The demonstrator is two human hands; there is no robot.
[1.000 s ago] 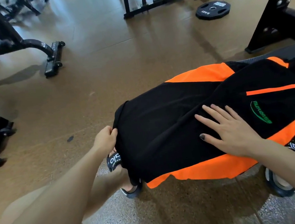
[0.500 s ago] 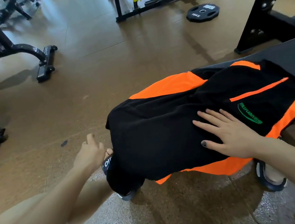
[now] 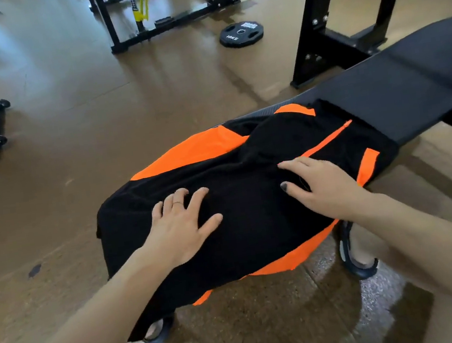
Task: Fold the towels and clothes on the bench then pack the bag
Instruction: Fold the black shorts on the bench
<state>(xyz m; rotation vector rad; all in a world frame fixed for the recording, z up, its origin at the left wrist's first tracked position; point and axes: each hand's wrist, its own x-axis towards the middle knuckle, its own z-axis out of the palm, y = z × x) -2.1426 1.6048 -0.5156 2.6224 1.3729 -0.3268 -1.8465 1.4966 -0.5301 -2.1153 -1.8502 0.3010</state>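
Both hands lie flat on a black and orange garment spread over the near end of a gym bench.

The garment (image 3: pixel 251 196) is black with bright orange panels along its far edge, its near lower edge and at its right end, plus a thin orange stripe running diagonally near the right hand; its left end droops over the end of the bench (image 3: pixel 409 78), and the cloth is bunched into soft wrinkles between the hands. The left hand (image 3: pixel 178 230) rests on the black cloth with fingers spread and straight, gripping nothing, a thin ring on one finger. The right hand (image 3: pixel 322 184) presses palm down, fingers straight, thumbnail dark, also grasping nothing. On the brown floor beyond lies a black weight plate (image 3: pixel 241 34) marked "10KG"; its other white lettering is too small to read.
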